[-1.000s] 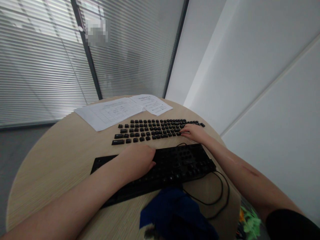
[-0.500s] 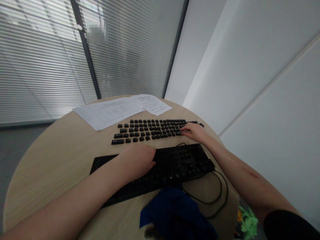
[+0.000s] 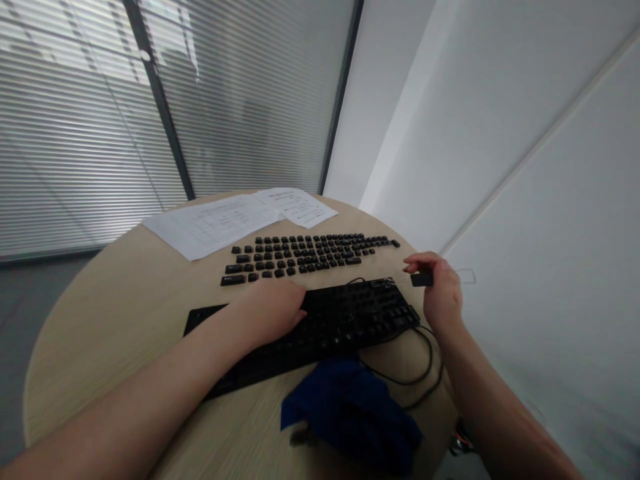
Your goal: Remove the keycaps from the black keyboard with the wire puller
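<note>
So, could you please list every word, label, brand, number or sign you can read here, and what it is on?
No text is legible.
Left paper: printed table, too small and blurred.
Right paper: printed lines, too blurred.
Loose keycaps: pale marks, too small.
Keyboard: faint marks, too small.

Table: bare stretch left of keyboard, passable; left forearm bars near end. Keycaps: low rows, far side; narrow lane between them and keyboard, partly blocked by left hand. Papers: flat, behind keycaps. Cloth: bunched against keyboard's near edge. Cable: loops, right of cloth. Wall: bounds room beyond right hand.
</note>
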`<state>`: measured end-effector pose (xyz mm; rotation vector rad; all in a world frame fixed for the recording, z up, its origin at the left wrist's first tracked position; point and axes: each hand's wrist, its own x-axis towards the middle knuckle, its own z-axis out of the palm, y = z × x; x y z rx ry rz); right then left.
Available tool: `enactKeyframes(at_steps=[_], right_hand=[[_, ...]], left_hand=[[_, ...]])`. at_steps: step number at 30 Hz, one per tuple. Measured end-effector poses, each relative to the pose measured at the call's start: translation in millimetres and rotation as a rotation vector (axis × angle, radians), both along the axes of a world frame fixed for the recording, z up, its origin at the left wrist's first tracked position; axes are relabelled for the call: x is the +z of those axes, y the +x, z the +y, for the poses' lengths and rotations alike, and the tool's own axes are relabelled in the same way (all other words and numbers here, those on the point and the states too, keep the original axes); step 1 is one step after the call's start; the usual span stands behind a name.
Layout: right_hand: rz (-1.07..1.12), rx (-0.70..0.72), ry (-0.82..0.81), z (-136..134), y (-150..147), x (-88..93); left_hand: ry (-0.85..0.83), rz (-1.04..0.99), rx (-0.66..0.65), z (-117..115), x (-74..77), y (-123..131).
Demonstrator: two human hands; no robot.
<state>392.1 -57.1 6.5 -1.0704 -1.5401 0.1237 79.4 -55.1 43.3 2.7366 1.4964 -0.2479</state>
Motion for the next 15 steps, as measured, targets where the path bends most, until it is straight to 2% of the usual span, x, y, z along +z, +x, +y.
enactKeyframes(at_steps=[2,4,8,11,15], right_hand=[[0.153,0.006,-0.157,-1,-2,-6.5],[0.206,0.038,-0.295,-1,-4,-10.8],[0.203,0.159,-0.421,-1,-4,-6.8],[0.202,0.309,-0.541,0,0,-4.4],[0.25,0.47,-0.646,0,5,-16.8]], left_hand=[[0.037,0.029,-0.005,2,0.9,0],[0.066,0.051,-0.007,5,2.3,-2],[0.044,0.048,0.006,10,9.2,-11],[-0.011,-0.034,0.012,13,13.0,-26],[-0.103,-0.197,0.046,19,5.6,-55]])
